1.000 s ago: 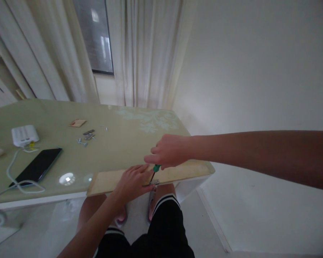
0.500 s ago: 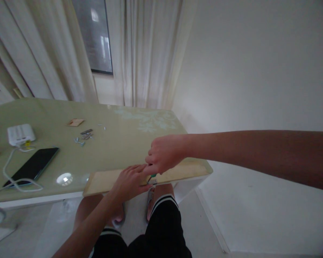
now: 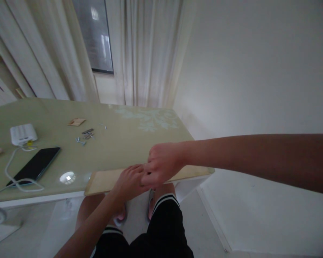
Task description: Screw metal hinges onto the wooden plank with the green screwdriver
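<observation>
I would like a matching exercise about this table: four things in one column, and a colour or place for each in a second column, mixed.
1 phone
2 power bank
3 wooden board
4 screws

A white
B under the left hand, at the near edge of the table
C black
D grey metal, in a small heap

Pairs: 1-C, 2-A, 3-B, 4-D
</observation>
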### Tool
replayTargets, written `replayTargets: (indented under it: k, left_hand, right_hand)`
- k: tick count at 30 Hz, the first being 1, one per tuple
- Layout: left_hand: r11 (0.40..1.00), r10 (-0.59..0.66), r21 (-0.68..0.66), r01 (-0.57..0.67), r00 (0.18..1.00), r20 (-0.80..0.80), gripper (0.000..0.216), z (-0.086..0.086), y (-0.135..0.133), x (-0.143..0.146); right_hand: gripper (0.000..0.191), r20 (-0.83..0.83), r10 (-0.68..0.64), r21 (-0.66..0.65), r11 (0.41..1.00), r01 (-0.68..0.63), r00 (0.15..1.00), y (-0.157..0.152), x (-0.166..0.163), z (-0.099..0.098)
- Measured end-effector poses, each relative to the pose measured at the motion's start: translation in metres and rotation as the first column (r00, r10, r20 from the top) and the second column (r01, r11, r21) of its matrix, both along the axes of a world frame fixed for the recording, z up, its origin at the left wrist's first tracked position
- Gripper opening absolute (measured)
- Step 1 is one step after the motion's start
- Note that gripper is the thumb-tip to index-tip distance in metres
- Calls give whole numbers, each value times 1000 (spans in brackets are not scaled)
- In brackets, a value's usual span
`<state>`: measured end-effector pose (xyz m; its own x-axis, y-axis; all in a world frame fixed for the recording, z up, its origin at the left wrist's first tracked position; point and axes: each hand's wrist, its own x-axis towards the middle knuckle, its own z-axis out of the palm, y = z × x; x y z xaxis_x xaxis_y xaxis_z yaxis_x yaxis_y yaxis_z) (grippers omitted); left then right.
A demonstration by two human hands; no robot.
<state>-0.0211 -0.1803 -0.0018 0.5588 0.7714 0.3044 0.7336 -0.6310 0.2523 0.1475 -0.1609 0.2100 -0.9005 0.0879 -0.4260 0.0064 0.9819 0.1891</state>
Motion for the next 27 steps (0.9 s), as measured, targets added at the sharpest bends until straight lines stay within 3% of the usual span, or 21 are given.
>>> replayTargets:
  k: [2,4,5,6,7,10,12,13,14,16,18,19,20,22,24,25,27]
  left_hand:
    - [1000,-8,-11,8,1000,-16,24,1,0,0]
    - [1000,-7,-22,6,1000,-27,25,2,0,-1]
    - [1000,-5,-25,5,1000,-27,27,2,0,-1]
    - [1000,-3,-27,2,1000,-26,29,2,0,-1]
    - [1000,2,-30,-3,1000,-25,30,2,0,-1]
    - [999,24,-42,-24,1000,-17,31,3,0,-1]
    - [998,30,-48,-31,999,-17,33,4,-1,-1]
    - [998,26,-50,-27,999,-22,33,4,-1,-1]
    - [999,14,-52,-16,999,-30,33,5,-1,-1]
    - [998,-21,-54,19,999,-38,35,7,-1,-1]
    - [998,-49,-48,47,999,-25,40,9,-1,-1]
    - [997,-54,-48,53,998,-20,41,10,-1,-1]
    - [998,-50,-51,49,999,-21,39,11,-1,-1]
    - [997,-26,-71,23,999,-42,30,13,-2,0]
    - [996,-5,-87,-1,998,-63,26,13,-2,1]
    - [996,0,-84,-5,998,-64,26,14,-2,1]
    - [997,-12,-75,8,999,-51,27,15,-3,1]
  right_hand:
    - [45,-106,-314,60,945,322,943,-2,0,-5]
    - [55,-197,-600,56,783,619,776,-2,-2,-7]
    - [57,-203,-663,36,731,682,721,-1,-3,-6]
    - [57,-189,-672,11,728,686,716,0,-4,-5]
    - [55,-166,-628,-17,773,635,760,1,-4,-2]
    - [41,-73,-274,-83,960,267,959,5,-1,7]
    - [36,-12,-110,-80,991,109,994,8,2,8]
    - [34,-12,-147,-54,988,146,989,10,3,7]
    - [35,-45,-265,-18,964,264,963,11,5,5]
    - [49,-144,-562,8,823,568,815,12,9,1]
    - [58,-179,-718,-18,686,727,673,12,12,0]
    - [57,-171,-721,-41,686,726,672,12,14,1]
    - [53,-153,-674,-68,737,673,723,11,15,3]
    - [42,-109,-455,-118,889,443,884,11,17,6]
    - [35,-80,-231,-146,965,218,970,11,17,5]
    - [33,-82,-205,-136,972,192,975,12,16,3]
    - [39,-152,-377,-85,926,368,914,14,14,-6]
